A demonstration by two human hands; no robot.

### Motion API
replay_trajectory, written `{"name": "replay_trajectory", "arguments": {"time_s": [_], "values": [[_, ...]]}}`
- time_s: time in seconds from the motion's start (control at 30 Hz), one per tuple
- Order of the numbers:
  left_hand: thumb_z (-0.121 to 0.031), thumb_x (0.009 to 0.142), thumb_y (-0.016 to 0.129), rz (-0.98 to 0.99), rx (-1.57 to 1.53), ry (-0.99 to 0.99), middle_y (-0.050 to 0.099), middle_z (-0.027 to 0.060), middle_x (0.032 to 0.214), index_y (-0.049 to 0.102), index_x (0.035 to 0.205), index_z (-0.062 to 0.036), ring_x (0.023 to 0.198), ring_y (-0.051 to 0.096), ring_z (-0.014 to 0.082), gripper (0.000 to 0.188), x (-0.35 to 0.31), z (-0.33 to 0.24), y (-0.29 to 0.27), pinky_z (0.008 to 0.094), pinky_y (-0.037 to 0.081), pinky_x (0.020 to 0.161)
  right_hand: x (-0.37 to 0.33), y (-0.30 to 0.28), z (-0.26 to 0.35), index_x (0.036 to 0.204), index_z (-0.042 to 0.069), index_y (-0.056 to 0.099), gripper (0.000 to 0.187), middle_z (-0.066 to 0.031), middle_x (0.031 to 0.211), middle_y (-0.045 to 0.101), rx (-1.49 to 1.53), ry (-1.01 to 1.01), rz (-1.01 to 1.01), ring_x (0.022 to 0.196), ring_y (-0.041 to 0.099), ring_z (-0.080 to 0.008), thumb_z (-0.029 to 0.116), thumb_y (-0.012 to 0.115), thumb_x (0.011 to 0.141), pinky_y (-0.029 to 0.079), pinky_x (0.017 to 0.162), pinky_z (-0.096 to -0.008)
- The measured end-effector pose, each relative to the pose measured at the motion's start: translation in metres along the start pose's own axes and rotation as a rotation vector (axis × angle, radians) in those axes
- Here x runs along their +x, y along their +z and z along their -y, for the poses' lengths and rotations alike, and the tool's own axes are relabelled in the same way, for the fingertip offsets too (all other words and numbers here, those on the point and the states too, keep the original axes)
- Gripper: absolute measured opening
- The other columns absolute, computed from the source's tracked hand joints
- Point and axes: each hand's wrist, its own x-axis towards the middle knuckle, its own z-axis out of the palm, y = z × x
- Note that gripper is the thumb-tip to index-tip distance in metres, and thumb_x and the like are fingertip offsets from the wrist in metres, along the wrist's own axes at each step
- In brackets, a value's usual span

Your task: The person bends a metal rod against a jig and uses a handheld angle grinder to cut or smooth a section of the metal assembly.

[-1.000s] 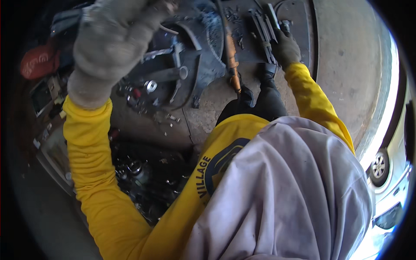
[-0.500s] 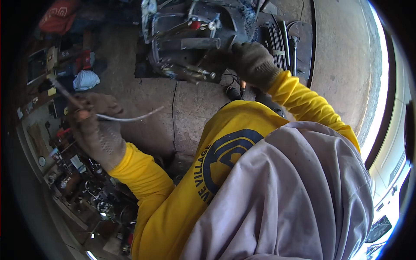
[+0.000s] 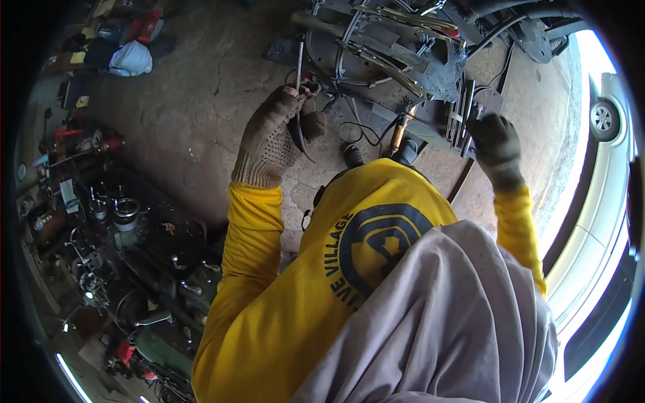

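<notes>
left hand (image 3: 277, 131), gloved, grips the rod (image 3: 299, 64): fingers and thumb close around it, no gap to speak of. rod is thin, gently curved; long axis runs fore-and-aft, crossing the grip, straighter end out beyond the fingers, curved end coming back toward the body and bending right below the thumb.

main relation: rod lies in the left hand, at its right side, well apart from the right hand (image 3: 497, 144). far end points away from the person, left of the hoop (image 3: 339, 60); looks clear of it, though depth is hard to judge.

right hand, also gloved, sits at the bars (image 3: 458, 111), fingers curled. cannot tell whether it holds anything; fingertips hidden. orange handle (image 3: 400, 133) lies between the hands, nearer the right, touched by neither.
</notes>
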Motion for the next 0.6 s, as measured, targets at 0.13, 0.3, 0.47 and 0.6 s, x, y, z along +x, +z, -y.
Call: {"name": "replay_trajectory", "arguments": {"time_s": [0.13, 0.3, 0.47, 0.6], "values": [[-0.023, 0.099, 0.064, 0.112, 0.08, -0.061, 0.07, 0.0098, 0.098, 0.063, 0.12, -0.002, 0.086, 0.071, 0.0267, 0.029, -0.001, 0.006, 0.023, 0.0382, 0.061, 0.076, -0.014, -0.069, 0.016, 0.1, 0.014, 0.076, 0.029, -0.0045, 0.071, 0.053, 0.012, -0.031, 0.016, 0.064, 0.056, -0.0255, 0.007, 0.075, 0.072, 0.044, 0.058, -0.04], [-0.021, 0.1, 0.063, 0.228, 0.274, -0.103, 0.07, 0.0123, 0.105, 0.063, 0.118, -0.0011, 0.09, 0.072, 0.0267, 0.027, -0.001, 0.029, 0.092, 0.0425, 0.06, 0.081, 0.071, -0.109, 0.065, 0.096, 0.014, 0.077, 0.032, -0.0006, 0.073, 0.052, -0.037, -0.379, -0.103, 0.066, 0.055, -0.0205, 0.012, 0.072, 0.064, 0.043, 0.059, -0.0364], [-0.016, 0.102, 0.057, 0.347, 0.527, 0.024, 0.071, 0.0128, 0.104, 0.059, 0.116, -0.0027, 0.079, 0.07, 0.0162, 0.019, -0.003, 0.048, 0.122, 0.0316, 0.059, 0.07, 0.116, -0.108, 0.067, 0.097, 0.016, 0.075, 0.031, -0.0009, 0.079, 0.057, -0.082, -0.466, -0.167, 0.072, 0.061, -0.0217, 0.018, 0.074, 0.066, 0.047, 0.06, -0.0331], [-0.017, 0.103, 0.055, 0.259, 0.357, 0.148, 0.071, 0.0111, 0.097, 0.055, 0.12, -0.0039, 0.06, 0.066, 0.0129, 0.022, 0.003, 0.068, 0.129, 0.025, 0.056, 0.055, 0.098, -0.09, 0.065, 0.117, 0.008, 0.068, 0.043, -0.0086, 0.097, 0.067, 0.247, -0.172, -0.366, 0.08, 0.067, -0.0245, 0.029, 0.076, 0.081, 0.054, 0.067, -0.0335]]}}
